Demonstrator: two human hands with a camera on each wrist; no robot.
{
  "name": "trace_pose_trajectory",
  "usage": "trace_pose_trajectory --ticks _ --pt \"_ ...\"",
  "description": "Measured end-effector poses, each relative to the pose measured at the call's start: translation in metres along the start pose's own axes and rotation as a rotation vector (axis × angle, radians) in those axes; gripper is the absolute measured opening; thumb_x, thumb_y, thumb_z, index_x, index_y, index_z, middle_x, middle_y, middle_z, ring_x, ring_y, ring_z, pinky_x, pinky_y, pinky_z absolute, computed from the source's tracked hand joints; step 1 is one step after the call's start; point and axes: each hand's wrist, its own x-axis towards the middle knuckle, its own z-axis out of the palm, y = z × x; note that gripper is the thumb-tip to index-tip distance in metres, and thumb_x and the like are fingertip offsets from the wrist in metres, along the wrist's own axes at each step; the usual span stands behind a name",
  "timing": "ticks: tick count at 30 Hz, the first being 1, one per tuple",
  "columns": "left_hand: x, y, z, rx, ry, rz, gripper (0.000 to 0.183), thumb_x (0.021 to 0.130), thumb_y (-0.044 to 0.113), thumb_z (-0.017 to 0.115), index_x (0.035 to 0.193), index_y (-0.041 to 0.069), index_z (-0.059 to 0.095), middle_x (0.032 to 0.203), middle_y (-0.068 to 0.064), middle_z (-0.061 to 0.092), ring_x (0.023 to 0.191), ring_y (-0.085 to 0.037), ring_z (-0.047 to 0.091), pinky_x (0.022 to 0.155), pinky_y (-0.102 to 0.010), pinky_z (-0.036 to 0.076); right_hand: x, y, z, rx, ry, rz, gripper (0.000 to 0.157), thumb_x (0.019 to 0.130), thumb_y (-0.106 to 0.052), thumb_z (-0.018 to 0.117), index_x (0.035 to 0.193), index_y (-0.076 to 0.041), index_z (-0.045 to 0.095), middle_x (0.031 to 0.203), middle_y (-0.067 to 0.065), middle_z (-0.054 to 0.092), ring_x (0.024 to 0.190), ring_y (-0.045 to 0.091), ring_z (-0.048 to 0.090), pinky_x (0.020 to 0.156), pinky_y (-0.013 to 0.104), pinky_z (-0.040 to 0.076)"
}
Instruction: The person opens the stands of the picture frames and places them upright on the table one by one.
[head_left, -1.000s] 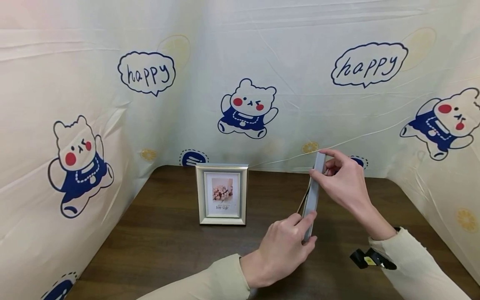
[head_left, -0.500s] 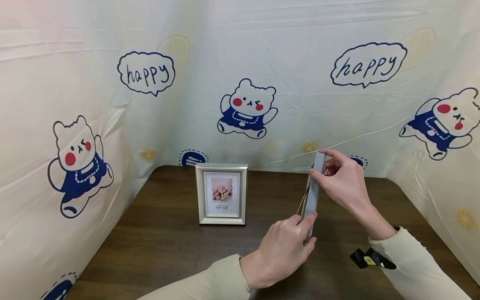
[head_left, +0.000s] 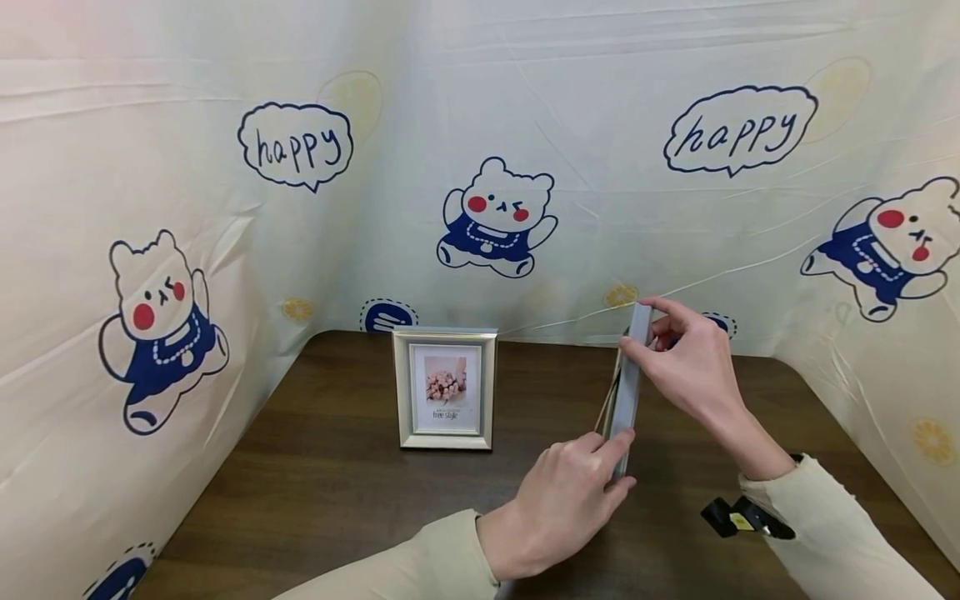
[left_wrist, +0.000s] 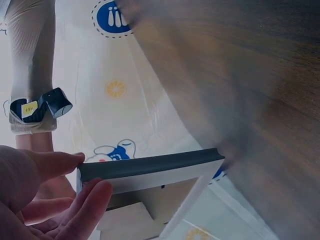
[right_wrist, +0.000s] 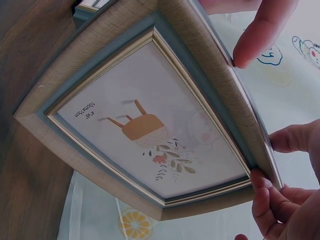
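Observation:
Both hands hold a picture frame (head_left: 628, 392), turned edge-on and leaning at the right of the table in the head view. Its upper end is pinched by my right hand (head_left: 693, 362), its lower end gripped by my left hand (head_left: 558, 504). The right wrist view shows the front: a beige-and-teal border around a print (right_wrist: 150, 130) of a plant in an orange pot, marked 10cm x 15cm. In the left wrist view, the left fingers (left_wrist: 92, 205) pinch the grey-blue side, with the frame's back partly visible. Left of the hands stands a second, silver-gold picture frame (head_left: 401, 392) with a flower photo.
Under everything lies a dark brown wooden table (head_left: 322, 492). A pale curtain (head_left: 615, 208) printed with bears and "happy" bubbles surrounds it at the back and sides. A black camera (head_left: 742, 517) is strapped to the right wrist.

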Motion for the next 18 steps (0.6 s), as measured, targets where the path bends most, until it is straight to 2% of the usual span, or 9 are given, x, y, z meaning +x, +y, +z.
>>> trace_pose_trajectory --ticks 6,11,14,18 --pt "0.0009 -0.0007 -0.0023 -0.012 -0.008 0.005 0.045 0.091 0.024 0.087 0.129 0.007 0.070 0.087 0.001 0.067 0.070 -0.007 0.068 0.065 -0.017 0.055 0.0020 -0.0030 -0.0013 0.004 0.003 -0.007 0.049 0.091 -0.021 0.082 0.135 -0.007 0.069 0.088 0.009 0.071 0.075 0.021 0.058 0.061 0.025 0.044" --pt "0.0032 -0.0020 -0.0035 -0.019 0.010 0.013 0.042 0.092 0.024 0.086 0.126 0.006 0.071 0.087 0.000 0.068 0.069 -0.007 0.068 0.064 -0.019 0.056 0.0027 -0.0039 -0.0030 0.005 0.012 -0.015 0.050 0.090 -0.021 0.083 0.136 -0.007 0.069 0.089 0.010 0.072 0.075 0.022 0.058 0.062 0.024 0.044" --pt "0.0050 -0.0040 -0.0049 -0.038 0.047 0.041 0.038 0.093 0.026 0.084 0.123 0.006 0.072 0.085 0.000 0.068 0.067 -0.007 0.067 0.061 -0.018 0.054 0.0021 -0.0027 -0.0035 0.001 0.012 -0.018 0.050 0.090 -0.020 0.083 0.136 -0.007 0.068 0.090 0.010 0.072 0.075 0.022 0.058 0.061 0.024 0.044" --pt "0.0087 -0.0093 -0.0074 -0.112 0.147 0.067 0.028 0.094 0.021 0.082 0.115 0.003 0.076 0.082 0.000 0.068 0.064 -0.005 0.060 0.058 -0.012 0.046 0.0010 -0.0014 -0.0036 -0.003 0.016 -0.015 0.050 0.090 -0.021 0.083 0.136 -0.008 0.069 0.090 0.010 0.072 0.075 0.021 0.058 0.062 0.024 0.044"
